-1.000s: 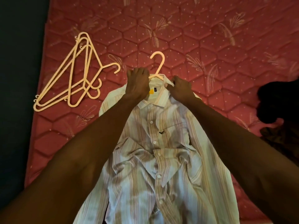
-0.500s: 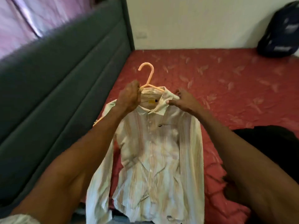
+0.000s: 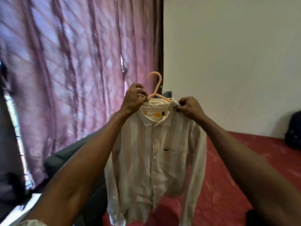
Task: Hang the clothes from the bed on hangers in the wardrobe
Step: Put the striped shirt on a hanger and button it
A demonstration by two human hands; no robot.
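A pale striped button-up shirt (image 3: 154, 154) hangs in the air in front of me on a peach plastic hanger (image 3: 156, 85), its hook sticking up above the collar. My left hand (image 3: 134, 97) pinches the hanger's left arm together with the collar. My right hand (image 3: 189, 106) grips the right side of the collar and shoulder. The sleeves dangle down above the red bed (image 3: 228, 185). No wardrobe is in view.
Purple curtains (image 3: 73, 70) cover the window on the left, with a grey padded headboard (image 3: 65, 157) below them. A white wall (image 3: 228, 54) stands ahead. A dark backpack (image 3: 294, 131) sits on the bed at the far right.
The shirt on its hanger has been lifted off the mattress into the air. My view has swung up from the bed to the curtains and wall. Both hands keep their grip.
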